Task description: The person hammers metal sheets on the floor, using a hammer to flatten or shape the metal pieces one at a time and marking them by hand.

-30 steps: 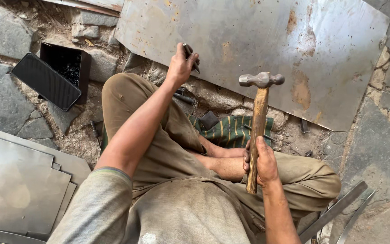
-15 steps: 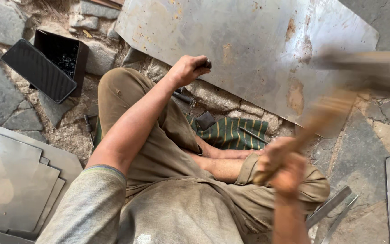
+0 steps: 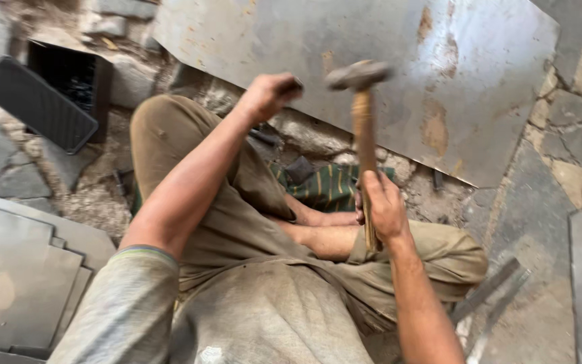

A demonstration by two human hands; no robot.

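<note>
Head view: my right hand (image 3: 382, 205) grips the wooden handle of a hammer (image 3: 362, 128), standing nearly upright, its head just right of my left hand (image 3: 267, 94). My left hand is closed on a small dark tool (image 3: 296, 86) at the rusty metal sheet (image 3: 399, 61). A black box (image 3: 69, 77) lies far left, no label visible.

The hammer (image 3: 362, 135) now stands near upright in the middle of the frame, its blurred head just right of the left hand (image 3: 269, 94); half a second ago it was a swung-back smear at the upper right. The right hand (image 3: 383, 205) sits higher and nearer the centre than then. The left hand is closed, seemingly around a small dark tool, where a second ago its fingers were spread on the metal sheet (image 3: 466, 61).
</note>
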